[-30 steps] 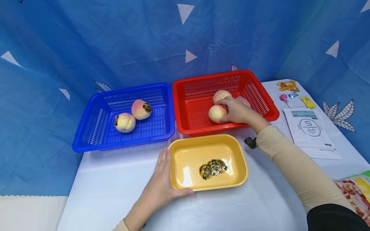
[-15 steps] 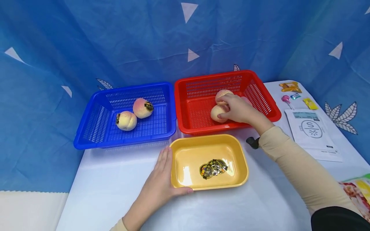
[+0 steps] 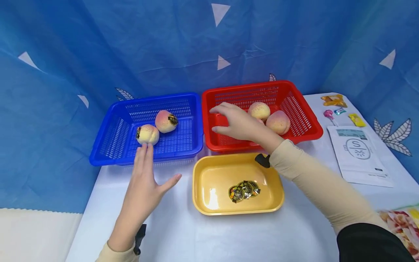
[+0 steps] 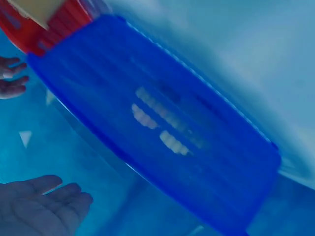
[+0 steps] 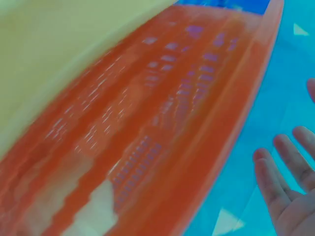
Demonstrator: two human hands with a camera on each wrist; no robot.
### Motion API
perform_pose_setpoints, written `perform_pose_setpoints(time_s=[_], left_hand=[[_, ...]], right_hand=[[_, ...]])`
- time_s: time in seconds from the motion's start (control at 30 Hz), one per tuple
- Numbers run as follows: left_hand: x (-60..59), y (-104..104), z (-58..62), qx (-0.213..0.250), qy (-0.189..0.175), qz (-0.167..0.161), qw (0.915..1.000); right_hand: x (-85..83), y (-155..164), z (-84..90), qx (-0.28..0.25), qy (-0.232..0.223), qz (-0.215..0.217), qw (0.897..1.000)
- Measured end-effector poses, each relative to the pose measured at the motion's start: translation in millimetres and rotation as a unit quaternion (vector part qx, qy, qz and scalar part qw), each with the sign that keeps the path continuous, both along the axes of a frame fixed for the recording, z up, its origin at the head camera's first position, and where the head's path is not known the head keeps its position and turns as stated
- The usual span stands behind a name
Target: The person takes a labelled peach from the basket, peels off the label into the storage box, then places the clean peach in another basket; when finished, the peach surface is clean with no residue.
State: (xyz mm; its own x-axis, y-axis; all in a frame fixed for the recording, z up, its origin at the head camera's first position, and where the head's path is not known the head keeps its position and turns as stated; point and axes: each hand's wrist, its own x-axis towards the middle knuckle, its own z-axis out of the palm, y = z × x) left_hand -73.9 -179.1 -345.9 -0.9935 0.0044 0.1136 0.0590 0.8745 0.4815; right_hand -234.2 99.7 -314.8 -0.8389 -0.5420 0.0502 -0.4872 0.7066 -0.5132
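Note:
My left hand (image 3: 140,193) is stretched out in front of the blue basket (image 3: 173,158), thumb spread, its fingertips over the near rim close to a peach (image 3: 148,135). A second peach (image 3: 166,121) lies behind that one; both bear black-and-gold stickers. Above the left part of the red basket (image 3: 222,148) hovers my right hand (image 3: 237,122), fingers apart and holding nothing. To its right in that basket are a pale peach (image 3: 259,110) and a pinker peach (image 3: 278,122); another is mostly hidden by the hand. In both wrist views the hands appear empty.
A yellow tray (image 3: 199,198) stands in front of the baskets with several overlapping round stickers (image 3: 243,191) on its floor. At the right lie a white pouch (image 3: 358,154), a pink lollipop (image 3: 328,114), small wrapped sweets and a colourful bag (image 3: 400,225).
My left hand has come off the yellow tray and moved left and forward to the blue basket. My right hand has left the peaches and moved left, rising over the red basket.

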Motion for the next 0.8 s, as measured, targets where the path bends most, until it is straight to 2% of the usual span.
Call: perform_pose_setpoints(time_s=[0.1, 0.27, 0.4, 0.6, 0.8], left_hand=[[-7.2, -22, 3.6, 0.004, 0.007, 0.031, 0.9995], [-23.2, -63, 1.8, 0.000, 0.001, 0.095, 0.9955], [-35.9, -89, -1.9, -0.004, -0.025, 0.140, 0.9899], [-46.8, -105, -9.3, -0.007, -0.096, 0.189, 0.9773], [-48.9, -106, -17.3, -0.012, -0.113, 0.200, 0.9732]], right_hand=[[-3.8, -24, 2.6, -0.009, -0.010, 0.025, 1.000], [-10.9, -68, 3.4, -0.004, -0.038, 0.054, 0.998], [-17.7, -103, 3.0, 0.020, -0.042, 0.075, 0.996], [-25.7, -150, 1.2, 0.059, -0.035, 0.109, 0.992], [-28.5, -184, -2.0, 0.116, -0.017, 0.124, 0.985]])
